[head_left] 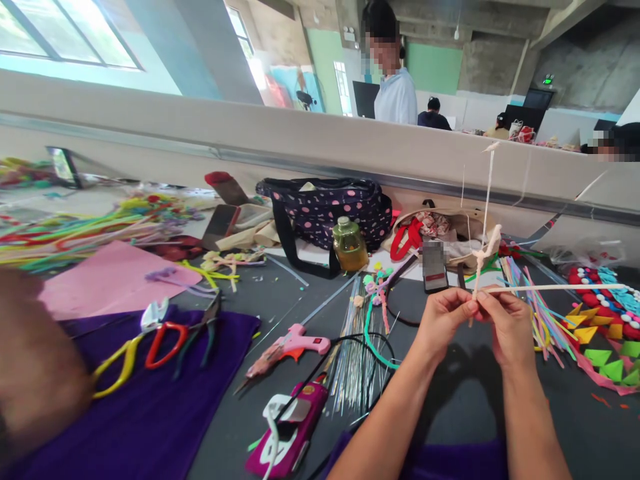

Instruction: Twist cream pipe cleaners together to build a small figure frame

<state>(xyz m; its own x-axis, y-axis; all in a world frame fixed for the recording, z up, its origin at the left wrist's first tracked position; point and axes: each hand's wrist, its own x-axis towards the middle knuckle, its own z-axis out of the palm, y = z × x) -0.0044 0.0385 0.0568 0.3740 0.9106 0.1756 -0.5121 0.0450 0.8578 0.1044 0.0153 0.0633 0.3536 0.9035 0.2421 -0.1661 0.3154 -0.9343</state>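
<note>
My left hand (pixel 447 320) and my right hand (pixel 506 325) meet above the dark tabletop, fingertips pinched together on a cream pipe cleaner (pixel 479 275). A fuzzy twisted part with a short forked top rises from between the fingers. One long straight length runs out to the right past my right hand, and a thin one stands upright to a small tuft. The exact spot where the strands cross is covered by my fingers. Just behind my hands lies a phone (pixel 435 267). Beside my left forearm is a bundle of thin clear-looking sticks (pixel 353 360).
A pink glue gun (pixel 300 342), a magenta power strip (pixel 295 433) and cords lie left of my arms. Scissors (pixel 120 367) and pliers (pixel 205 333) rest on purple cloth (pixel 150 427). Another person's blurred arm (pixel 40 367) enters at left. A bottle (pixel 350 245) stands before a bag (pixel 320 213).
</note>
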